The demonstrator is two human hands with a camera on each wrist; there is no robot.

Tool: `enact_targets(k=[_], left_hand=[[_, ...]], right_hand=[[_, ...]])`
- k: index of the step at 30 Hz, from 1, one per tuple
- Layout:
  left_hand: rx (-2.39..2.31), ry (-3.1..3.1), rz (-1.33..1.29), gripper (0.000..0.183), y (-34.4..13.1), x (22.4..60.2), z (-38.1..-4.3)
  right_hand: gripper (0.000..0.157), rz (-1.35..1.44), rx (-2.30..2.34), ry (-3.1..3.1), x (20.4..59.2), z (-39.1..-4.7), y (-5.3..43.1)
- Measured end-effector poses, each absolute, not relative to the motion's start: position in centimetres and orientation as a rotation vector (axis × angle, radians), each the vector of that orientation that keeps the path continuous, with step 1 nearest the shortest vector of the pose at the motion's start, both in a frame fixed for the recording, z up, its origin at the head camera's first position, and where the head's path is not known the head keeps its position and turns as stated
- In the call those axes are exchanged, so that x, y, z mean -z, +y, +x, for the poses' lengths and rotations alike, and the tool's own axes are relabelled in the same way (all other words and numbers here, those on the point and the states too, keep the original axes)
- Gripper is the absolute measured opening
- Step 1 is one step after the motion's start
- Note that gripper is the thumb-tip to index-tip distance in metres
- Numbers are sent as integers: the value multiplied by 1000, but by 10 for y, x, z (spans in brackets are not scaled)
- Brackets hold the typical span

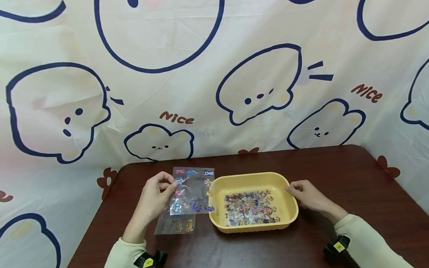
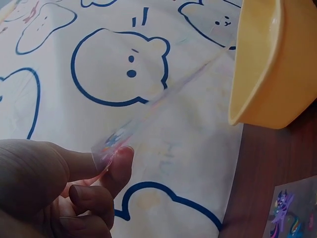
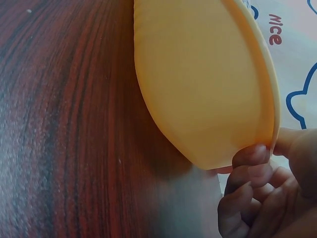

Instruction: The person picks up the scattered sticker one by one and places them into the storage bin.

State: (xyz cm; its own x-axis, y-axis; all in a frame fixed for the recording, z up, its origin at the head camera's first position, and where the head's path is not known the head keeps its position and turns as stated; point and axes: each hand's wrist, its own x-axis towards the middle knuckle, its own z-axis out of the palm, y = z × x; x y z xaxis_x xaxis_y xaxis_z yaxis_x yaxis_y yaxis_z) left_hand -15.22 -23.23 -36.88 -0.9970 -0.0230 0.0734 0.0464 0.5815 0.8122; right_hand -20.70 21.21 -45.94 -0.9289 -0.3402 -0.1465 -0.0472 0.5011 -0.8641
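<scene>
Between thumb and fingers my left hand (image 1: 158, 193) pinches a clear sticker sheet (image 1: 194, 196) printed with small colourful ponies. Its right edge overlaps the rim of the yellow basin (image 1: 256, 227) in the head view, and the left wrist view shows the sheet (image 2: 119, 139) nearly edge-on. Partly beneath it, a second clear sticker sheet (image 1: 175, 225) lies on the table. My right hand (image 1: 308, 194) grips the basin's right rim, thumb on one side and curled fingers against the outer wall (image 3: 208, 89). Inside the basin lies a layer of small cartoon character stickers (image 1: 251, 208).
The dark brown wooden table (image 1: 264, 257) runs back to a pale curtain (image 1: 205, 90) with blue-outlined cartoon animals. Each wrist carries a small black camera, one on the left sleeve (image 1: 124, 262) and one on the right sleeve (image 1: 369, 239).
</scene>
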Motion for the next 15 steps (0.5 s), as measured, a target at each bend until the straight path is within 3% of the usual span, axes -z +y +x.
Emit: enact_targets(k=[15], left_hand=[[1460, -2732, -61, 7, -214, 380, -157]], right_hand=[[39, -323, 1404, 2451, 456, -205, 212]])
